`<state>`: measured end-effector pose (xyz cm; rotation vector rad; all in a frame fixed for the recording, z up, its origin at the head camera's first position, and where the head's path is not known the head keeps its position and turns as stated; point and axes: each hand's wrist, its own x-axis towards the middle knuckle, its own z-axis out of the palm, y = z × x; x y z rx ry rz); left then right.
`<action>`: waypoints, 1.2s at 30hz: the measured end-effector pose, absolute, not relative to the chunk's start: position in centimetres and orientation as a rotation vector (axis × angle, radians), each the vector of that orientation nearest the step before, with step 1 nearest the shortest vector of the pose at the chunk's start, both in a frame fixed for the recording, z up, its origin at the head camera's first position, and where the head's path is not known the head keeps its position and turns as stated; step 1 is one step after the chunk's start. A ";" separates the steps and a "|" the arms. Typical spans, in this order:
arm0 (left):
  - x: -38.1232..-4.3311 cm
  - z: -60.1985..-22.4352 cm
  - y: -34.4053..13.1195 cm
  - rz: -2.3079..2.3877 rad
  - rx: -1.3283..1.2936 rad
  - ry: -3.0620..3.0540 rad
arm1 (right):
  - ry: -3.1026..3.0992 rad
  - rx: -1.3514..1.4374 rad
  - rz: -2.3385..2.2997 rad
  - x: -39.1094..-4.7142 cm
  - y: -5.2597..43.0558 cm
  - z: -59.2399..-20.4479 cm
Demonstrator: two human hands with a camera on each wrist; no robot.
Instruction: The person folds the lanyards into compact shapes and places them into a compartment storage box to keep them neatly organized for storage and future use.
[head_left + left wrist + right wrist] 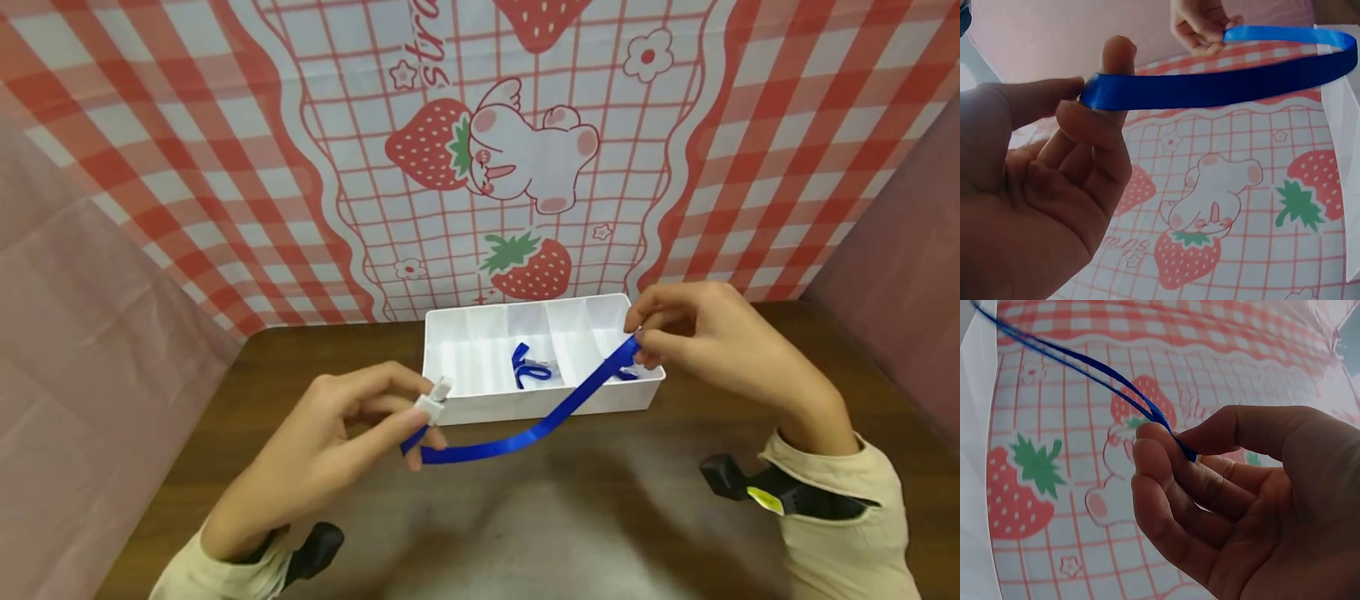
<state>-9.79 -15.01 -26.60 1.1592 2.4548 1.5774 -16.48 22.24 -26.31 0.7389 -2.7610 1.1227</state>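
A blue lanyard [555,417] hangs in a shallow curve between both hands, in front of the white box. My left hand [337,433] pinches its white end piece [431,406] between thumb and index finger, with the strap running past the other fingers. The right hand [712,342] pinches the far end of the strap over the box's right end. In the left wrist view the flat blue band [1210,84] stretches away from the fingertips. In the right wrist view two lengths of the strap [1104,369] meet at the right thumb and fingers.
The white divided box [487,408] stands on the brown wooden table [315,350] at the back. A coiled blue strap [534,372] lies in a middle compartment, and another blue piece [624,372] in the rightmost one. Behind hangs a strawberry-patterned cloth [622,167].
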 end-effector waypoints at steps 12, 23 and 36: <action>-11.6 -28.6 -12.0 1.758 1.143 2.362 | -2.758 0.842 1.206 -15.3 19.7 -26.4; -13.8 -30.0 -8.1 1.832 1.153 2.223 | -2.681 0.964 1.265 -15.1 18.3 -26.9; -14.8 -31.2 -5.2 1.763 1.089 2.256 | -2.670 1.164 1.536 -15.4 17.3 -27.9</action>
